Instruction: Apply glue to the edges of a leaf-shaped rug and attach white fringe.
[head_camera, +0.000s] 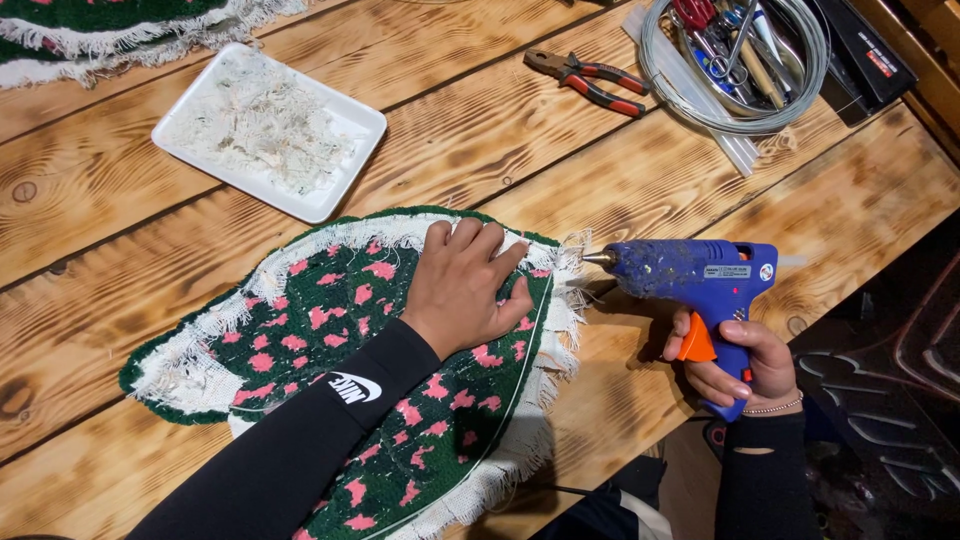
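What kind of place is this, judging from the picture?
Probably a craft workshop: a rough wooden table, a blue glue gun in the right hand, pliers and wire coil.

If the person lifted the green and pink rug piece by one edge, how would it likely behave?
The rug piece would probably flop and drape, since it lies flat under the left hand. Its frayed white backing edge looks apt to shed threads. It seems unlikely to slide easily on the rough wooden table.

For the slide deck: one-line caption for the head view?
Left hand presses a green-and-pink rug piece on a wooden table; right hand holds a blue glue gun.
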